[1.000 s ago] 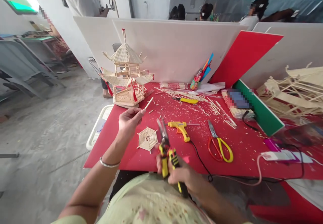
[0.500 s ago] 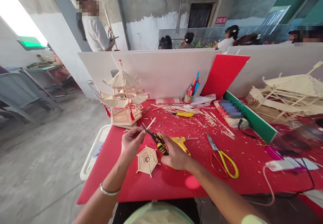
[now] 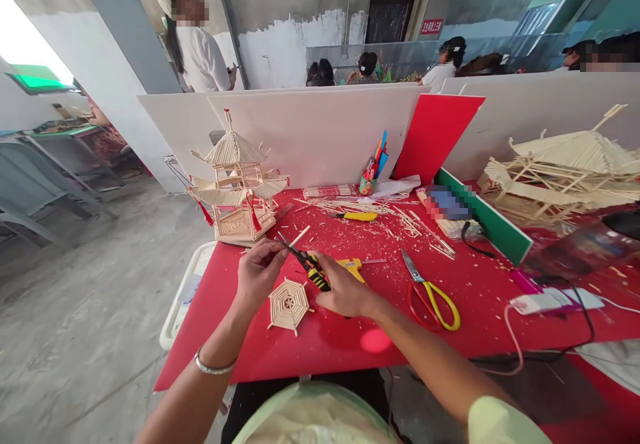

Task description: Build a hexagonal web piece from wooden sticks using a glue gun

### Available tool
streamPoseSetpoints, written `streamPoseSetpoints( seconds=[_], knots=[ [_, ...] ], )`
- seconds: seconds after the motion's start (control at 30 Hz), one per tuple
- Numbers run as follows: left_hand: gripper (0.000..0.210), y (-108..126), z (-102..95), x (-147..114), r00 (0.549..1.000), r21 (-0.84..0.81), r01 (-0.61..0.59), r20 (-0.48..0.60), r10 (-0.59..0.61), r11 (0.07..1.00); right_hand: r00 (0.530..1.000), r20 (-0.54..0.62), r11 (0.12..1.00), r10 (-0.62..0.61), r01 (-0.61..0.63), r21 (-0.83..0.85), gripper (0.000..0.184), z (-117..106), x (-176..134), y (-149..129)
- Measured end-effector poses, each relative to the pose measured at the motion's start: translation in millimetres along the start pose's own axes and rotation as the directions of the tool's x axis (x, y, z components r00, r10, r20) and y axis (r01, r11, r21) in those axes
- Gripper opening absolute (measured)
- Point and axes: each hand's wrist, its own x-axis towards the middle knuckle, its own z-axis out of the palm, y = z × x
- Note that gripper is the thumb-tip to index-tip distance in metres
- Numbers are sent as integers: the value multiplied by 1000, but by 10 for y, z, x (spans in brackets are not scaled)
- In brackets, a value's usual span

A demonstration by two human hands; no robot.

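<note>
My right hand (image 3: 343,289) is wrapped round the yellow-and-black handles of a pair of dark-bladed cutters (image 3: 316,276). Their blades point up and left to the fingertips of my left hand (image 3: 257,272). Those fingers are pinched on a thin pale wooden stick (image 3: 301,236), which lies across the blades. Just below both hands, a six-sided lattice of small sticks (image 3: 289,304) rests flat on the red tabletop (image 3: 330,351). Partly behind my right hand lies a yellow glue gun (image 3: 353,267). Scissors (image 3: 431,297) with one red and one yellow handle lie farther right.
A stick pagoda model (image 3: 237,184) with red tassels stands at the back left. Loose sticks (image 3: 320,205), shavings and a yellow utility knife (image 3: 359,217) lie behind my hands. A pen cup (image 3: 367,183) stands by the white partition (image 3: 300,137). A power strip (image 3: 543,303) lies right.
The head view has shifted slightly, moving the table contents up and left in the picture. Both hands keep their grips, with the cutters still at the stick. The standing person behind the partition has turned.
</note>
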Motion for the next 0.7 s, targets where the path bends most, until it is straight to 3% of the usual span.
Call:
streamPoseSetpoints(
  seconds=[0.3,0.43,0.57,0.7],
  knots=[
    [16,-3,28,0,998,40,-68,20,67,997,993,-116,996,28,-37,-77,66,86,18,14],
    [19,40,18,12,996,92,-45,79,37,995,994,-112,995,20,-31,-97,71,91,27,87],
    [33,-14,9,48,973,4,94,213,-93,996,990,-114,991,-77,64,-114,89,51,53,174],
    [41,-73,3,80,901,-167,335,345,-263,927,993,-83,986,-89,76,-149,88,29,62,215]
  ],
)
